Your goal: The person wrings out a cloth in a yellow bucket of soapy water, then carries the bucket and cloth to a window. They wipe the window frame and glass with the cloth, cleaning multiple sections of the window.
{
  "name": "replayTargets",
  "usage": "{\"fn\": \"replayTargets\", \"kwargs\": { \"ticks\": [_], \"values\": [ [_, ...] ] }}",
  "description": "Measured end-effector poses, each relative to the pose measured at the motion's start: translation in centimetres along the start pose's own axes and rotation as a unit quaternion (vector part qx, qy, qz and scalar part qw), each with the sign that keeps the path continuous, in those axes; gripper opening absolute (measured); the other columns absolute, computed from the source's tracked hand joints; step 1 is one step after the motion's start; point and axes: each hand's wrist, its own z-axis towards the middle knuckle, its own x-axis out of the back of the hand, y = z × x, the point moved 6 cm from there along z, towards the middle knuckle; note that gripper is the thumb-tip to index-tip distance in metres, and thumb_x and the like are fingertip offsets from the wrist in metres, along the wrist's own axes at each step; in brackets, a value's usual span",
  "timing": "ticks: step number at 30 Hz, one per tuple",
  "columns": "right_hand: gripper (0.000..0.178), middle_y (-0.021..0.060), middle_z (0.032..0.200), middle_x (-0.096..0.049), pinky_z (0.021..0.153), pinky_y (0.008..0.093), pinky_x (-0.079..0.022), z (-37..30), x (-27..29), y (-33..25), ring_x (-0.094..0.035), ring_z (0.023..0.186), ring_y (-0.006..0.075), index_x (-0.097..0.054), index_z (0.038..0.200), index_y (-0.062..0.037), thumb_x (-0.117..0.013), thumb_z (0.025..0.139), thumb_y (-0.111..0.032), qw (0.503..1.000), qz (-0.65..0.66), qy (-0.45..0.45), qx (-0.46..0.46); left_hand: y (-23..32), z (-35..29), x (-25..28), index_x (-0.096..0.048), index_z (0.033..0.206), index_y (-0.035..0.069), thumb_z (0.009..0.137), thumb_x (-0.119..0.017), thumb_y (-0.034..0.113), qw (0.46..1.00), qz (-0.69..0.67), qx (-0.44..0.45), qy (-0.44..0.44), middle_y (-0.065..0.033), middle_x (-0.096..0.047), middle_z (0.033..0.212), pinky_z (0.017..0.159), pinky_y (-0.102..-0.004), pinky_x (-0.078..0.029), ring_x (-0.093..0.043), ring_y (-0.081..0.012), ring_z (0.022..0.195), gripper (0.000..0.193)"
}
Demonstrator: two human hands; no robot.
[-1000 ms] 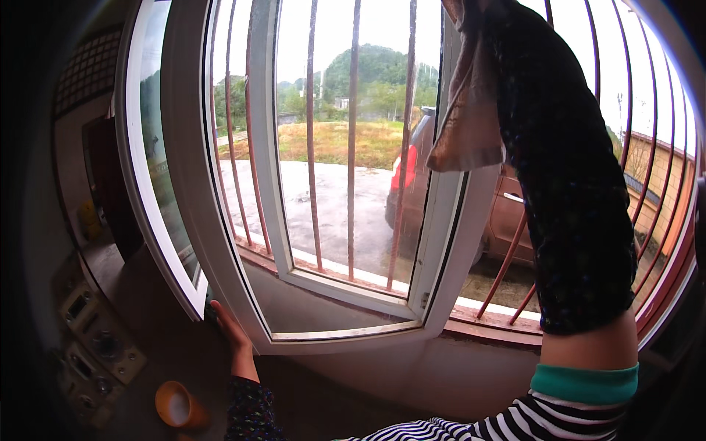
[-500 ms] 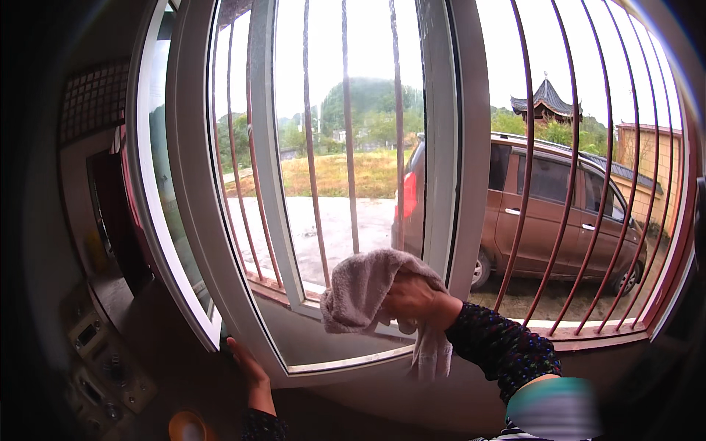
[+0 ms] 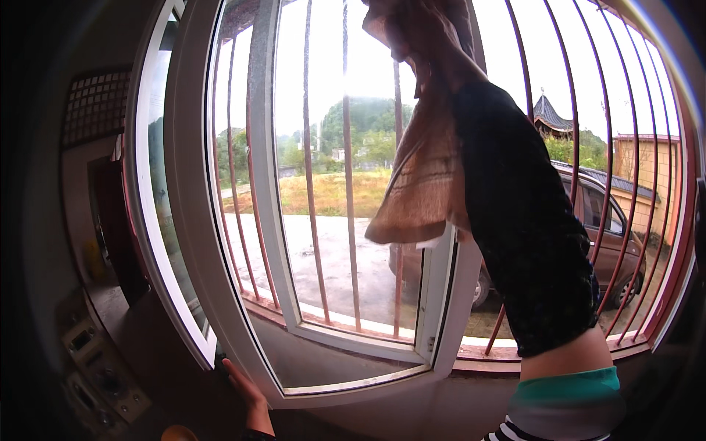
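A brownish-pink towel hangs from my right hand, which is raised to the top of the view and closed on it. The towel drapes down in front of the right stile of the open window sash, a white frame with a glass pane. Whether the cloth touches the glass up there cannot be made out. Low at the sash's bottom left corner, my left hand grips the frame edge, some of its fingers hidden behind it. My right forearm, in a dark sleeve, covers part of the window opening.
Red-brown window bars stand beyond the sash. Outside are a brown van and a pale paved yard. A second white-framed pane is at left. A counter-like unit with metal fittings and an orange round object lie lower left.
My right hand has risen with the towel from the lower part of the pane to the top, and the cloth now hangs down long. My left hand stays at the sash corner.
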Motion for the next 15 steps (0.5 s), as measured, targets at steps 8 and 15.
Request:
{"fn": "replayTargets", "kwargs": {
  "ticks": [8, 15],
  "values": [
    [0.052, 0.0139, 0.127, -0.044, 0.100, 0.0502, -0.029, -33.9, -1.6, -18.7, -0.040, 0.118, 0.0367, -0.048, 0.125, -0.0156, -0.062, 0.077, -0.028, 0.954, 0.107, -0.219, -0.176, 1.0, 0.8, 1.7, -0.023, 0.140, 0.001, 0.089, -0.036, 0.060, 0.998, 0.022, 0.044, -0.036, -0.0129, -0.026, 0.144, 0.108, -0.0344, -0.021, -0.029, -0.0242, 0.130, 0.079],
    [0.047, 0.0134, 0.121, -0.048, 0.100, 0.0467, -0.028, -45.3, -0.2, -20.9, -0.043, 0.116, 0.0328, -0.051, 0.121, -0.0111, -0.061, 0.078, -0.027, 0.941, -0.017, -0.224, -0.252, 1.1, 0.1, -0.6, -0.023, 0.140, 0.000, 0.090, -0.033, 0.060, 0.998, 0.041, 0.027, -0.025, -0.0135, -0.027, 0.144, 0.108, -0.0354, -0.021, -0.030, -0.0256, 0.130, 0.079]
  ]
}}
